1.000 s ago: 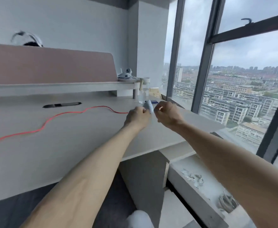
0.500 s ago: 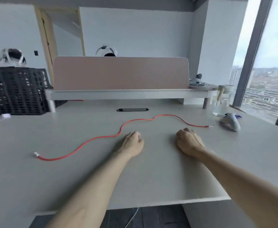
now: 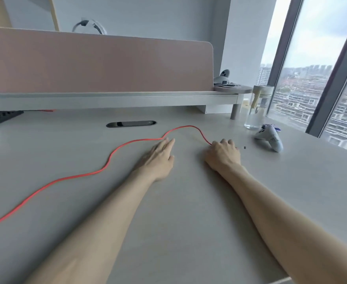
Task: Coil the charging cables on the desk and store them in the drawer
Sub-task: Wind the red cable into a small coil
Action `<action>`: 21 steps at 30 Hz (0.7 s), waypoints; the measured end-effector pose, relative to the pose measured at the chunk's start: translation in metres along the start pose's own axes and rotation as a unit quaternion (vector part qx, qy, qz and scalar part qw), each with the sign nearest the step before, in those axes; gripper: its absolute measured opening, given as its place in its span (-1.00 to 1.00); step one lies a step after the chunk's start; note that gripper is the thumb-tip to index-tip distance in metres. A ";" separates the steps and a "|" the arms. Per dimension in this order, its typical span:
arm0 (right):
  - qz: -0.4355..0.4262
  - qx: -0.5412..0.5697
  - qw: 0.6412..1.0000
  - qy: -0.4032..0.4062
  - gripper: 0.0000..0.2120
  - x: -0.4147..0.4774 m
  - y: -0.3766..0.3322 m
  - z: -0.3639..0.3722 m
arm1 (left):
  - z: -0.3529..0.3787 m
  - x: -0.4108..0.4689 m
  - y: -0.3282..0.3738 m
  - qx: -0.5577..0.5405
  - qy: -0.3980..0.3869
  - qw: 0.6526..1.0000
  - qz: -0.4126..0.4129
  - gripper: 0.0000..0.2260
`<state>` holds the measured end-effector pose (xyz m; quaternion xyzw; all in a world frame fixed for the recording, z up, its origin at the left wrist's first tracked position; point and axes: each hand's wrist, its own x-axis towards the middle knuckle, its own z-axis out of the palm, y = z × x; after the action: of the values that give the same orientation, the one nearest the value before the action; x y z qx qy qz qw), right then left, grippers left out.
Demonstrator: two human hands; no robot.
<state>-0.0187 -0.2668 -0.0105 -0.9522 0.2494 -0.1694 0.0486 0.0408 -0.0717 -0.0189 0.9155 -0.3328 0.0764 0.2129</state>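
Observation:
A long red charging cable [image 3: 98, 171] snakes uncoiled across the grey desk [image 3: 189, 212], from the left edge to the middle. My left hand [image 3: 160, 155] lies flat with straight fingers, its fingertips right next to the cable's bend. My right hand [image 3: 223, 154] has its fingers curled over the cable near its right end, and the cable vanishes under them. A small dark tip [image 3: 244, 148] shows just right of that hand. No drawer is in view.
A white controller [image 3: 270, 138] and a clear bottle [image 3: 257, 111] stand at the right by the window. A white shelf riser [image 3: 115, 97] with a pink partition [image 3: 98, 62] runs along the back. A cable slot [image 3: 130, 124] sits mid-desk, and a power strip [image 3: 4, 115] lies far left.
Both hands have moved forward to the red cable. My left fingers have straightened, and my right hand now covers the cable near its end. The view has come closer to the desk.

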 end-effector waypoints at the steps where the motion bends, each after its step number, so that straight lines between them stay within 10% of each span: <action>1: -0.007 0.018 1.000 0.005 -0.68 0.002 0.002 -0.002 | -0.001 -0.002 0.000 -0.004 0.004 1.000 0.004 -0.50; 5: -0.106 0.092 0.990 0.003 -0.70 -0.004 -0.005 -0.009 | -0.006 -0.020 0.003 -0.001 0.086 0.994 0.063 -0.50; 9: -0.287 0.347 0.891 -0.054 -0.80 -0.042 -0.051 -0.019 | -0.010 -0.038 -0.008 0.021 0.177 0.976 0.126 -0.67; 14: -0.236 0.483 0.824 -0.180 -0.82 -0.070 -0.084 -0.040 | -0.039 -0.071 -0.029 -0.115 0.154 0.981 0.015 -0.86; 17: -0.129 0.594 0.684 -0.402 -0.79 -0.078 -0.101 -0.060 | -0.068 -0.087 -0.036 -0.282 0.158 0.946 -0.012 -0.82; 21: -0.111 0.674 0.537 -0.494 -0.69 -0.088 -0.134 -0.076 | -0.086 -0.086 -0.045 -0.497 0.194 0.843 -0.066 -0.80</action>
<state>-0.0556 -0.1075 0.0578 -0.5901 -0.1098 0.2061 0.7728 0.0034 0.0465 0.0185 0.6734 -0.2171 0.0625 0.7039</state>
